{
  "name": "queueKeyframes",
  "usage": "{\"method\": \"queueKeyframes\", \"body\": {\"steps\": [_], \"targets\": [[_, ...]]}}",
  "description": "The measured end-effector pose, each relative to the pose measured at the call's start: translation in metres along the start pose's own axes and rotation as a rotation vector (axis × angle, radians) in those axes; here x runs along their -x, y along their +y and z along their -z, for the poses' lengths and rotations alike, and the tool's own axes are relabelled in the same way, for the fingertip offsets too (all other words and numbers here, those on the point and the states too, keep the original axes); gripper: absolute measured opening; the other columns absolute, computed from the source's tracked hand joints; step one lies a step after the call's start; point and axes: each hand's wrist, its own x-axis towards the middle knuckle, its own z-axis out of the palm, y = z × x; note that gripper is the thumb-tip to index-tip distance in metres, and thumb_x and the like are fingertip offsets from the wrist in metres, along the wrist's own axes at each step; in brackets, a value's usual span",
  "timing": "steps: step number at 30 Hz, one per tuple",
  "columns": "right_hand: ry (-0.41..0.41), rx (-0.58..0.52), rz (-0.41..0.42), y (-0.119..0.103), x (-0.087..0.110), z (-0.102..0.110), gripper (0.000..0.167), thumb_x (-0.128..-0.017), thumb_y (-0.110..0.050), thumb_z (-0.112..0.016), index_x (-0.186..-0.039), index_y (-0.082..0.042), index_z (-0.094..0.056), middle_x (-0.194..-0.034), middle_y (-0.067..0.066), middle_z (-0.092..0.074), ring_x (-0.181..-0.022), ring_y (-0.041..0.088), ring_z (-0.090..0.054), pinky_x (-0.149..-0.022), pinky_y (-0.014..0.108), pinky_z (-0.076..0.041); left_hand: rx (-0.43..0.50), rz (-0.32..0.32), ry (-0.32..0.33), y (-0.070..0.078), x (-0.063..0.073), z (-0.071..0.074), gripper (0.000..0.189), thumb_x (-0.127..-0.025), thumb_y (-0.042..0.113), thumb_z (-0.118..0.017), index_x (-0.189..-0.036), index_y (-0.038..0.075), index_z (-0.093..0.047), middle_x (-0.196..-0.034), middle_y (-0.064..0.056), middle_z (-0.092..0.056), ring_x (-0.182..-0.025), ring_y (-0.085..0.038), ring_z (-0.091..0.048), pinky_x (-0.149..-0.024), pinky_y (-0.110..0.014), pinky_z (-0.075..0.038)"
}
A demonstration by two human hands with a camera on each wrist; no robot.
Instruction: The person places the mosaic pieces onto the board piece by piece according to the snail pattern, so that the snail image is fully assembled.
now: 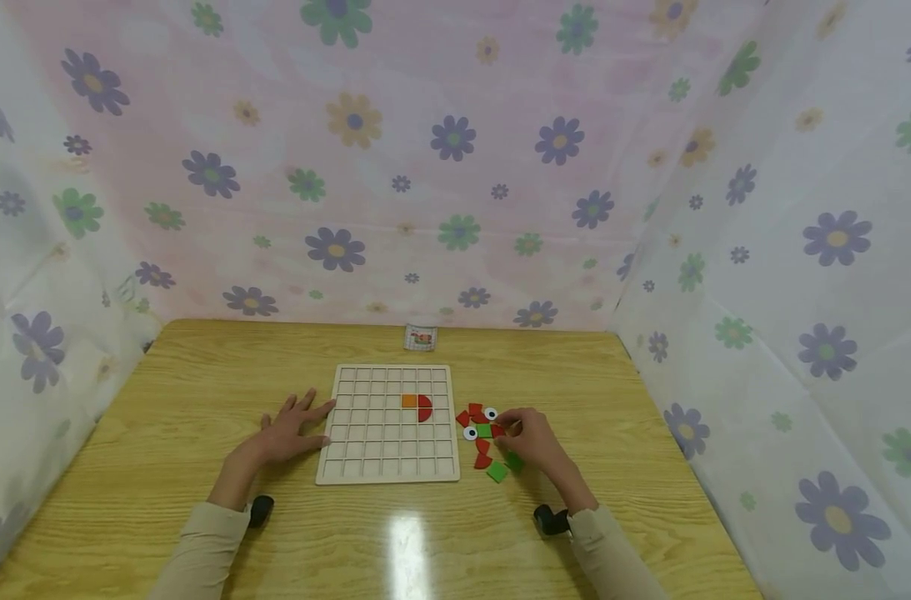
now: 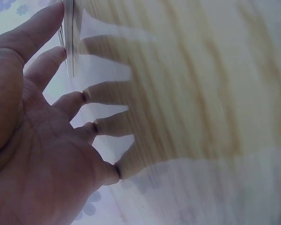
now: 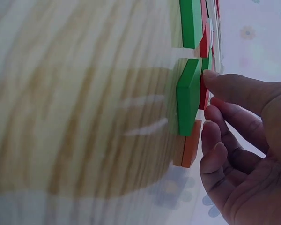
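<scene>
My left hand (image 1: 286, 433) is spread on the table, thumb and index finger touching the left edge of a wooden grid board (image 1: 395, 477). In the left wrist view, the same hand (image 2: 42, 131) shows straight, parted fingers against the glossy tabletop. An orange square (image 1: 409, 402) and two red quarter-round pieces (image 1: 424, 408) sit in the board's cells. Right of the board, my right hand (image 1: 533, 437) pinches a red piece (image 1: 498, 431) among the loose pieces. The right wrist view has its thumb and index finger at that red piece (image 3: 203, 93), behind a green block (image 3: 188, 98).
Around the right hand lie green squares (image 1: 497, 472), more red pieces (image 1: 483, 461) and two round eye pieces (image 1: 470, 433). An orange block (image 3: 192, 143) stands under the right fingers. A small picture card (image 1: 421, 337) lies at the table's back edge, before a flowered curtain (image 1: 395, 208).
</scene>
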Motion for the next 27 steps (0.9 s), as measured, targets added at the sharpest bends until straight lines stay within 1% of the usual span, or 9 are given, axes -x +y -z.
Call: {"method": "queueKeyframes", "body": {"steps": [6,9,12,14,17,19,23,25,27], "targets": [[-0.011,-0.035,0.006,-0.001,-0.002,0.002,0.023,-0.087,-0.002,-0.078,-0.110,-0.002,-0.076,-0.100,0.007,-0.074,-0.080,0.014,-0.063,-0.071,0.031,-0.054,-0.002,0.005,0.005,-0.001,0.001,0.001,0.072,-0.099,0.034,-0.067,-0.157,0.004,-0.037,-0.163,-0.036,-0.008,-0.147,-0.063,0.003,-0.100,-0.088,0.004],[0.017,-0.040,0.014,0.000,-0.002,0.006,0.022,-0.087,-0.002,-0.077,-0.109,-0.002,-0.076,-0.100,0.008,-0.073,-0.081,0.016,-0.063,-0.070,0.032,-0.054,0.003,0.004,0.001,0.001,0.001,0.001,0.072,-0.099,0.034,-0.067,-0.157,0.004,-0.037,-0.163,-0.036,-0.007,-0.147,-0.063,0.004,-0.100,-0.088,0.004],[0.063,-0.026,0.010,0.004,0.000,0.012,0.021,-0.087,0.000,-0.075,-0.109,-0.001,-0.077,-0.100,0.010,-0.073,-0.082,0.019,-0.063,-0.070,0.033,-0.054,0.007,-0.001,-0.005,0.003,0.001,0.001,0.072,-0.099,0.035,-0.067,-0.156,0.003,-0.037,-0.163,-0.037,-0.008,-0.146,-0.064,0.003,-0.100,-0.088,0.003],[0.071,-0.011,0.001,0.008,0.001,0.017,0.021,-0.088,-0.001,-0.075,-0.109,0.000,-0.076,-0.101,0.011,-0.073,-0.083,0.020,-0.063,-0.071,0.034,-0.053,0.008,0.000,-0.006,0.003,0.002,0.000,0.072,-0.098,0.035,-0.068,-0.156,0.003,-0.038,-0.163,-0.037,-0.008,-0.146,-0.064,0.002,-0.100,-0.088,0.003],[0.029,0.022,0.003,0.014,0.003,0.024,0.024,-0.087,-0.003,-0.076,-0.110,0.002,-0.075,-0.103,0.013,-0.073,-0.085,0.022,-0.065,-0.073,0.035,-0.055,0.003,0.003,0.002,0.004,0.002,0.000,0.071,-0.098,0.034,-0.068,-0.156,0.003,-0.039,-0.163,-0.037,-0.009,-0.146,-0.064,0.002,-0.100,-0.088,0.002],[-0.020,0.040,0.010,0.017,0.005,0.029,0.025,-0.086,-0.004,-0.077,-0.110,0.003,-0.075,-0.104,0.014,-0.073,-0.088,0.023,-0.065,-0.077,0.037,-0.055,0.001,0.003,0.008,0.003,0.002,0.000,0.071,-0.098,0.033,-0.068,-0.156,0.003,-0.039,-0.163,-0.036,-0.009,-0.146,-0.064,0.002,-0.100,-0.088,0.002],[-0.121,0.062,0.035,0.023,0.011,0.039,0.027,-0.084,-0.001,-0.078,-0.111,0.003,-0.074,-0.108,0.014,-0.073,-0.094,0.026,-0.066,-0.084,0.044,-0.055,-0.002,0.002,0.011,0.002,0.000,-0.001,0.071,-0.099,0.034,-0.067,-0.156,0.005,-0.038,-0.164,-0.036,-0.008,-0.147,-0.063,0.001,-0.100,-0.089,0.002],[-0.150,0.066,0.039,0.025,0.014,0.041,0.029,-0.083,0.001,-0.079,-0.112,0.002,-0.074,-0.110,0.014,-0.073,-0.095,0.027,-0.065,-0.084,0.045,-0.054,-0.008,0.003,0.010,0.001,-0.001,-0.001,0.071,-0.099,0.034,-0.068,-0.156,0.005,-0.039,-0.164,-0.035,-0.009,-0.147,-0.063,0.001,-0.100,-0.089,0.001],[-0.153,0.070,0.038,0.027,0.016,0.042,0.029,-0.082,0.001,-0.080,-0.110,0.000,-0.075,-0.109,0.013,-0.073,-0.094,0.025,-0.064,-0.083,0.043,-0.054,-0.008,0.007,0.008,0.001,-0.001,-0.001,0.071,-0.099,0.034,-0.068,-0.157,0.006,-0.038,-0.164,-0.035,-0.009,-0.147,-0.063,0.001,-0.100,-0.089,0.001]]}}
